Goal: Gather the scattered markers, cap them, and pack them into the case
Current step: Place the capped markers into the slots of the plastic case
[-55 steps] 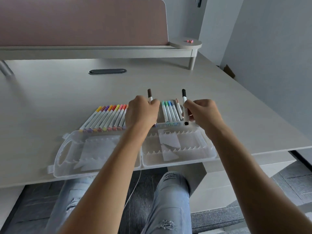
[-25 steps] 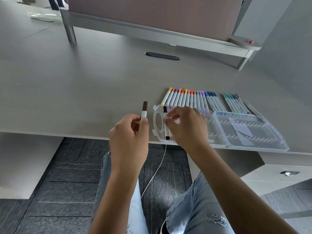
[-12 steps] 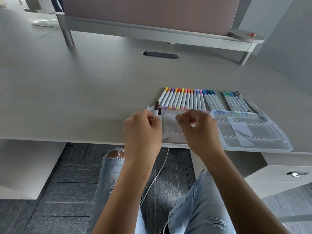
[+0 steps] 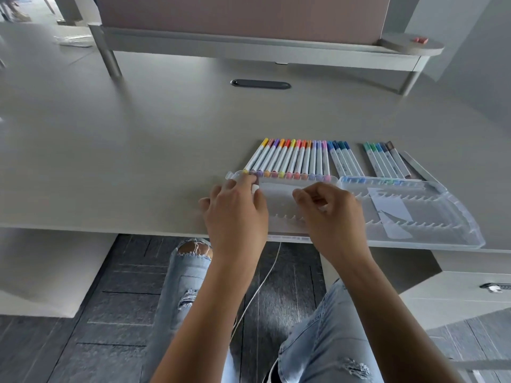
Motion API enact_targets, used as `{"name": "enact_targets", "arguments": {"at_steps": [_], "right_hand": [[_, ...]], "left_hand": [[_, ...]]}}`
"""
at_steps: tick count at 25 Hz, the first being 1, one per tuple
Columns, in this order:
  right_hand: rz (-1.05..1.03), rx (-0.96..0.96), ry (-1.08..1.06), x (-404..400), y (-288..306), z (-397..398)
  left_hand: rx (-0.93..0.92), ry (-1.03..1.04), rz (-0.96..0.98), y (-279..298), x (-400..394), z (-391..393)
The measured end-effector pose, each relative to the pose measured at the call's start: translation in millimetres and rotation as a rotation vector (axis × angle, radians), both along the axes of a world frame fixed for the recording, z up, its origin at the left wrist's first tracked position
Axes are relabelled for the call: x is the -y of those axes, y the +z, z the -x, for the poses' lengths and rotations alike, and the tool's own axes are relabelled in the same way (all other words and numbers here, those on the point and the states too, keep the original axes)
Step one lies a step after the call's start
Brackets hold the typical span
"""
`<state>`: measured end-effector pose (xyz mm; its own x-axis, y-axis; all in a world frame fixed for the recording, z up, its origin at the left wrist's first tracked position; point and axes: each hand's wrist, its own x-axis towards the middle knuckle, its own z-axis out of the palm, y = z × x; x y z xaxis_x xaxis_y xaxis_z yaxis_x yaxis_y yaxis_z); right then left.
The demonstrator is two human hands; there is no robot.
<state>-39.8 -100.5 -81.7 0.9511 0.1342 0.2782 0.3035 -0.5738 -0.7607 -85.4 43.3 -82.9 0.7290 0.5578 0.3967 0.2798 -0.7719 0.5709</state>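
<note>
A clear plastic case [image 4: 467,239] lies open at the desk's front edge, its two slotted halves side by side. Behind it capped markers lie in rows: a long multicoloured row [image 4: 290,158], a blue group [image 4: 344,160] and a green-to-brown group [image 4: 385,160]. My left hand [image 4: 235,211] hovers over the case's left end and grips a brown marker [image 4: 255,186], of which only a short white and dark piece shows. My right hand [image 4: 329,214] is over the left half with curled fingers, thumb against forefinger. Whether it holds anything is hidden.
A raised shelf [image 4: 249,45] on legs crosses the back of the desk, with a small red object [image 4: 420,40] at its right end. A dark cable slot [image 4: 260,84] sits mid-desk. My knees and a white cable [image 4: 265,277] are below the edge.
Both hands came from beyond the case's left end to over its left half. The black marker seen in my right hand earlier no longer shows. The brown marker is now low, mostly hidden.
</note>
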Motion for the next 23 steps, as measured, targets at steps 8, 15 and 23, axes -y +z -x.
{"name": "enact_targets", "arguments": {"at_steps": [8, 15, 23], "right_hand": [[0.116, 0.074, -0.02, 0.9, -5.0, 4.0], [-0.148, 0.001, 0.033, 8.4, 3.7, 3.7], [-0.254, -0.038, -0.154, 124.4, 38.5, -58.8]], "left_hand": [[-0.049, -0.016, -0.049, -6.5, -3.6, 1.6], [-0.115, 0.007, -0.11, 4.2, 7.6, 1.2], [0.117, -0.324, 0.065, 38.5, 94.3, -67.6]]}}
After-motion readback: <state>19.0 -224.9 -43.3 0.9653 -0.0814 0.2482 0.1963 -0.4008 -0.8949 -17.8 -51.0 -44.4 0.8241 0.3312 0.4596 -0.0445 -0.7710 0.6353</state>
